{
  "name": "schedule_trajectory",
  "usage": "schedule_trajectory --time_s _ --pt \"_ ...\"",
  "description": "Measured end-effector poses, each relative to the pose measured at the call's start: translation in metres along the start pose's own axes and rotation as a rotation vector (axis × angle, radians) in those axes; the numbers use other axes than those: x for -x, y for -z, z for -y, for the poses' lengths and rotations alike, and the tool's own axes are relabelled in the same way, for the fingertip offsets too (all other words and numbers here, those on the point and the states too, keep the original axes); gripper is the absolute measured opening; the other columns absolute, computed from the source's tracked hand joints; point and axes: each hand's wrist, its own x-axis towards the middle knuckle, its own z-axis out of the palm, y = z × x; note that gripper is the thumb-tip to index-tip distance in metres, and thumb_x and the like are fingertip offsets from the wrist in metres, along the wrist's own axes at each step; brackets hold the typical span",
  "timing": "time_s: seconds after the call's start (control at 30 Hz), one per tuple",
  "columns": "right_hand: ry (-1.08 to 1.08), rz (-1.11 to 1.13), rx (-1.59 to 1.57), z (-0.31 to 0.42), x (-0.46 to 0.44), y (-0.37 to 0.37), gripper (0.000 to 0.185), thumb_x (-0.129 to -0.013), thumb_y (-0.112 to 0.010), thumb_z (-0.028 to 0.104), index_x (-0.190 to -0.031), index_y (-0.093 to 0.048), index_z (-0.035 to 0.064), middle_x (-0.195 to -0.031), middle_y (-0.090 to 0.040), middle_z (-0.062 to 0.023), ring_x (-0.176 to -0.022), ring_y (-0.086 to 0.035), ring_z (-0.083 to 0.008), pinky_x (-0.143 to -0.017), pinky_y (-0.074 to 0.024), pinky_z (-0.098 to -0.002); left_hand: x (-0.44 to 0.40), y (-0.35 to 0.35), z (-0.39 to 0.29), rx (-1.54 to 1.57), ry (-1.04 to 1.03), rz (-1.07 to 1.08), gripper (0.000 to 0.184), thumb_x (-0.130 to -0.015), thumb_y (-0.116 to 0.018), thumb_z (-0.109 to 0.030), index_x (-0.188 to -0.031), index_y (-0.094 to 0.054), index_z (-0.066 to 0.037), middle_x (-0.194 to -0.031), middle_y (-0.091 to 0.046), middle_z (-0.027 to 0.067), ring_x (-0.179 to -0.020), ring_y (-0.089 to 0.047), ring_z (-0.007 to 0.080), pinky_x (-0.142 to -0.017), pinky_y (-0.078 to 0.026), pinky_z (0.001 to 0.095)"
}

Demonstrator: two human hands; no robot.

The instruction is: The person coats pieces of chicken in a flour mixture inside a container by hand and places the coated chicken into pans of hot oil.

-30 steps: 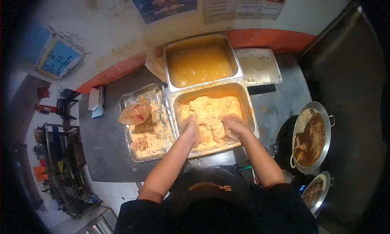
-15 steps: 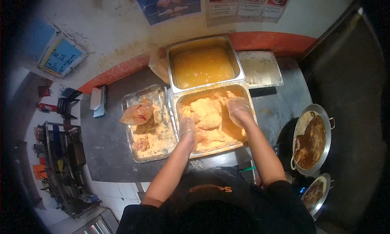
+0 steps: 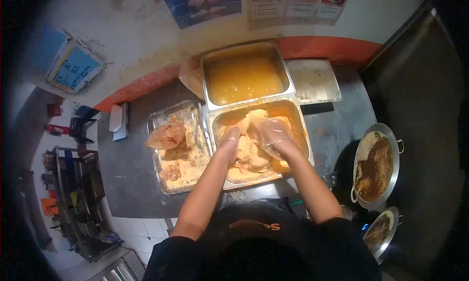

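My left hand (image 3: pixel 230 140), in a clear plastic glove, presses against the left side of a pile of floured chicken pieces (image 3: pixel 252 155) in a metal pan (image 3: pixel 307 149). My gloved right hand (image 3: pixel 273 136) cups the pile from the upper right, its fingers bent in toward the left hand. The fingertips are partly sunk in flour and hidden. Pale orange flour coats the chicken and the pan's inside. Behind, touching this pan, stands a second metal pan (image 3: pixel 291 89) of orange-yellow liquid (image 3: pixel 246 78).
Left of the pans lies a floury tray (image 3: pixel 195 181) with a plastic bag (image 3: pixel 166 136) of reddish contents and a small chicken piece (image 3: pixel 170 171). A flat metal lid (image 3: pixel 315 83) is at the back right. Two wide pans, one nearer (image 3: pixel 392 234) and one farther (image 3: pixel 396 168), hold dark oil.
My right hand has moved left and inward from the pan's right wall onto the chicken. My left hand has risen slightly. The heap between them has shifted and broken up.
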Motion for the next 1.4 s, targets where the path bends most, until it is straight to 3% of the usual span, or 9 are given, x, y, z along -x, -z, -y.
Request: schedule_trajectory --time_s 0.07,0.13,0.2,0.37,0.53,1.03,1.2,1.33,1.4 --pt "-0.055 -0.208 -0.450 -0.010 0.030 0.002 0.043 -0.094 -0.040 0.037 -0.099 -0.060 -0.0015 -0.097 -0.060 -0.0174 -0.092 -0.056 -0.0235 -0.076 -0.0434 -0.0384 -0.007 0.021 0.010 -0.539 -0.198 -0.068 0.037 -0.096 -0.041 -0.035 -0.116 -0.053 -0.006 -0.105 -0.060 0.0115 -0.087 -0.062 0.0231 -0.077 -0.053 0.0391" --pt "-0.080 -0.058 -0.069 0.003 0.044 0.031 0.045 -0.095 -0.039 0.038 -0.100 -0.060 -0.0013 -0.098 -0.060 -0.0140 -0.092 -0.055 -0.0215 -0.079 -0.0434 -0.0364 0.007 0.020 0.019 -0.672 -0.262 -0.080 0.038 -0.097 -0.040 -0.035 -0.118 -0.051 -0.005 -0.106 -0.059 0.0114 -0.087 -0.060 0.0228 -0.078 -0.052 0.0397" --pt "-0.103 0.104 0.303 -0.007 0.046 0.024 0.046 -0.097 -0.038 0.039 -0.102 -0.060 -0.0011 -0.100 -0.061 -0.0106 -0.093 -0.055 -0.0195 -0.081 -0.0434 -0.0343 0.019 0.019 0.037 -0.386 -0.160 -0.167 0.040 -0.097 -0.040 -0.037 -0.122 -0.049 -0.007 -0.111 -0.057 0.0110 -0.090 -0.061 0.0227 -0.079 -0.052 0.0374" --pt "-0.276 0.118 -0.692 -0.024 0.021 -0.043 0.043 -0.096 -0.044 0.036 -0.117 -0.056 -0.0006 -0.111 -0.060 -0.0091 -0.101 -0.054 -0.0178 -0.091 -0.0413 -0.0301 0.000 0.016 0.052 -0.391 -0.166 -0.429 0.035 -0.096 -0.046 -0.034 -0.115 -0.055 -0.007 -0.101 -0.063 0.0093 -0.082 -0.063 0.0242 -0.062 -0.053 0.0405" --pt "-0.242 0.064 -0.970 -0.023 0.010 -0.053 0.038 -0.093 -0.052 0.030 -0.114 -0.058 -0.0009 -0.112 -0.060 -0.0092 -0.100 -0.054 -0.0169 -0.090 -0.0429 -0.0305 0.048 -0.007 0.022 0.158 0.163 -0.022 0.047 -0.095 -0.037 -0.047 -0.120 -0.054 -0.010 -0.103 -0.063 0.0115 -0.085 -0.062 0.0278 -0.067 -0.052 0.0447" --pt "-0.029 -0.159 0.356 -0.066 -0.095 -0.021 0.034 -0.090 -0.045 0.029 -0.101 -0.060 0.0005 -0.103 -0.062 -0.0204 -0.095 -0.058 -0.0317 -0.084 -0.0473 -0.0404 -0.015 0.007 0.016 -0.725 -0.360 -0.548 0.041 -0.092 -0.045 -0.034 -0.107 -0.061 0.000 -0.105 -0.062 0.0182 -0.096 -0.057 0.0261 -0.079 -0.047 0.0385" --pt "0.018 -0.131 -0.792 -0.013 -0.057 -0.025 0.041 -0.091 -0.043 0.036 -0.098 -0.061 -0.0010 -0.095 -0.061 -0.0112 -0.091 -0.054 -0.0200 -0.080 -0.0432 -0.0339 -0.004 -0.005 0.013 -0.608 -0.335 -0.488 0.044 -0.093 -0.044 -0.037 -0.107 -0.062 0.000 -0.108 -0.062 0.0181 -0.099 -0.058 0.0256 -0.086 -0.043 0.0345" --pt "0.091 -0.032 -0.122 -0.001 -0.018 -0.012 0.042 -0.092 -0.046 0.037 -0.100 -0.062 -0.0015 -0.111 -0.062 -0.0166 -0.105 -0.055 -0.0256 -0.090 -0.0409 -0.0382 0.010 -0.006 0.020 -0.151 -0.350 -0.310 0.042 -0.091 -0.047 -0.037 -0.109 -0.060 -0.001 -0.105 -0.062 0.0180 -0.098 -0.059 0.0296 -0.080 -0.046 0.0391" --pt "-0.035 -0.006 -0.195 0.019 0.020 0.020 0.046 -0.092 -0.044 0.040 -0.096 -0.065 -0.0012 -0.109 -0.064 -0.0182 -0.110 -0.056 -0.0291 -0.093 -0.0400 -0.0405 0.017 0.007 0.005 -1.340 -0.486 -0.176 0.040 -0.093 -0.043 -0.035 -0.104 -0.060 -0.001 -0.100 -0.061 0.0216 -0.093 -0.058 0.0338 -0.080 -0.045 0.0414"
